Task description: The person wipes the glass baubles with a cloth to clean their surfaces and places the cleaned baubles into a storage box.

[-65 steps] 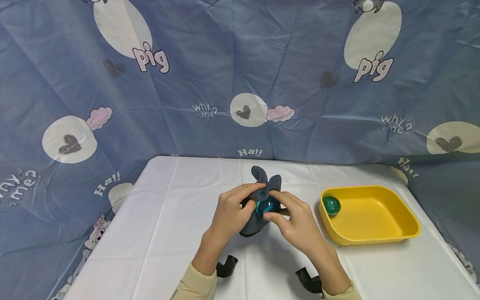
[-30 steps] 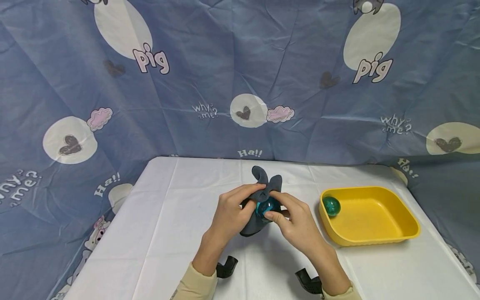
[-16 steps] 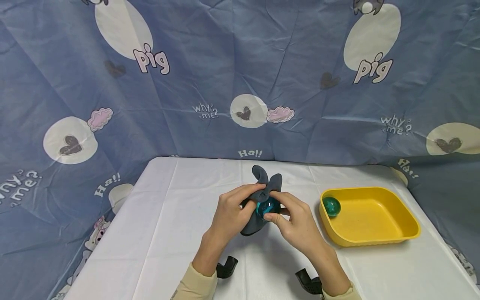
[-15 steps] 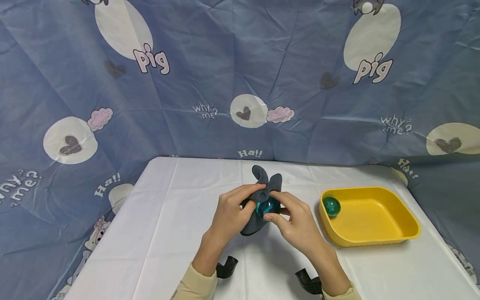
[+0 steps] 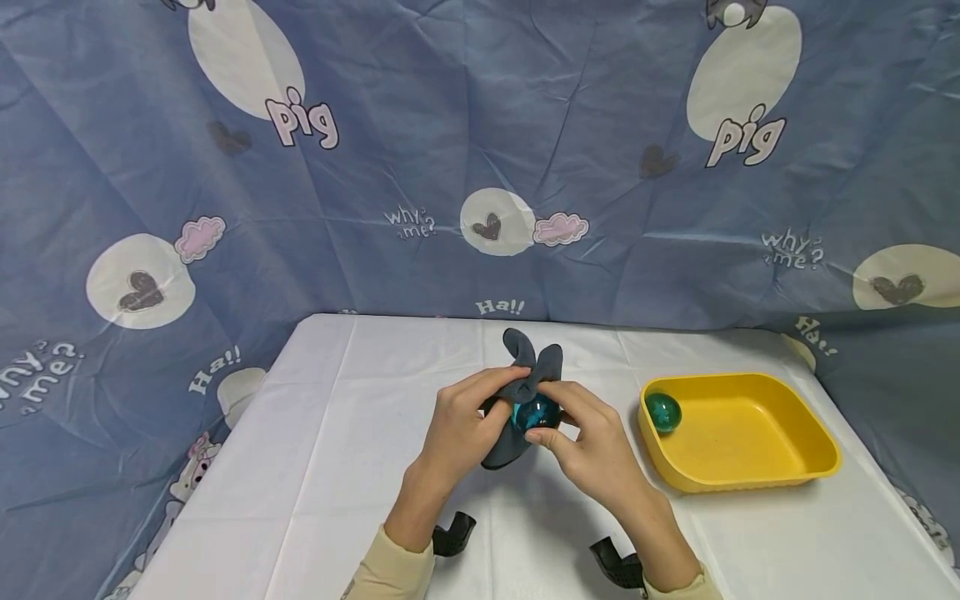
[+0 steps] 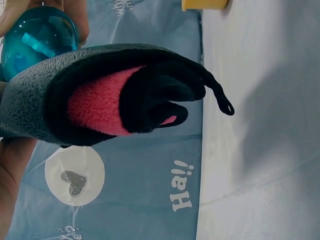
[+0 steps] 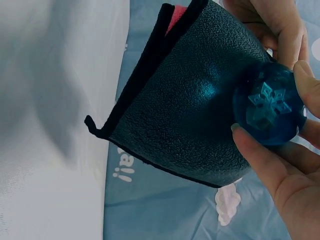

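Observation:
A translucent blue ball (image 5: 537,412) with a snowflake shape inside is gripped by my right hand (image 5: 600,446), fingertips and thumb on its sides. My left hand (image 5: 461,427) pinches a folded cloth (image 5: 507,448), dark grey with black edging, against the ball's left side. Its top corners stick up past the fingers. From the left wrist, a pink inner side (image 6: 100,102) and a small black hanging loop (image 6: 226,106) show. The grey face of the cloth (image 7: 180,107) spreads behind the ball (image 7: 270,107) in the right wrist view.
To the right stands a yellow bin (image 5: 738,483) with a green see-through ball (image 5: 663,412) in its left corner. A white cloth covers the table (image 5: 352,467), and a blue printed curtain (image 5: 420,142) hangs behind it. Black wrist mounts (image 5: 454,535) jut out below the hands.
The ball's highlights have shifted as it turns slightly in the right fingers. The cloth has moved up a little in the head view; both hands stay almost in place.

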### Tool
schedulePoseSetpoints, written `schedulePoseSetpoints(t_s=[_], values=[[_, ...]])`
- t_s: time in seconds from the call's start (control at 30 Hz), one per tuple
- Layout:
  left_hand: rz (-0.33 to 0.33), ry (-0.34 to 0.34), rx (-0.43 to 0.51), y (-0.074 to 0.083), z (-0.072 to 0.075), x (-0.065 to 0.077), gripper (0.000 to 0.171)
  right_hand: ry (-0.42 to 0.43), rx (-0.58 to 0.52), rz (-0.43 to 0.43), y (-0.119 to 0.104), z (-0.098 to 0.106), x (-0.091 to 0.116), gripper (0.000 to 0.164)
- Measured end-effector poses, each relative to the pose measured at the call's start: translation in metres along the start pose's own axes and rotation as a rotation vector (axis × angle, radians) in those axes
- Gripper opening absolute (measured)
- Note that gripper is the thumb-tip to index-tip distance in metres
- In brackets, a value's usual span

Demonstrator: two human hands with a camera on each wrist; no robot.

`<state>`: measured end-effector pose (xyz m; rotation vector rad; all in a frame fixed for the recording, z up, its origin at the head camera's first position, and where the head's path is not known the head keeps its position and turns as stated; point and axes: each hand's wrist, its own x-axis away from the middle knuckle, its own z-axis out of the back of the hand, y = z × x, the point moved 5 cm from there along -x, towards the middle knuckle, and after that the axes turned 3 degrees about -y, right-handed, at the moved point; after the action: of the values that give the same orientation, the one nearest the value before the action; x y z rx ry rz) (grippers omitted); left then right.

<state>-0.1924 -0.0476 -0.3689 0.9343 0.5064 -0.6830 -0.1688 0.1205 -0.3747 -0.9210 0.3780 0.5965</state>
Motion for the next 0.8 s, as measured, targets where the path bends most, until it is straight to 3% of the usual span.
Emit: schedulePoseSetpoints(t_s=[0.8], values=[[0.024, 0.006, -0.007, -0.0017, 0.0010, 0.0005, 0.037, 0.042, 0.058, 0.017, -0.0017, -0.0007, -0.0011, 0.060]])
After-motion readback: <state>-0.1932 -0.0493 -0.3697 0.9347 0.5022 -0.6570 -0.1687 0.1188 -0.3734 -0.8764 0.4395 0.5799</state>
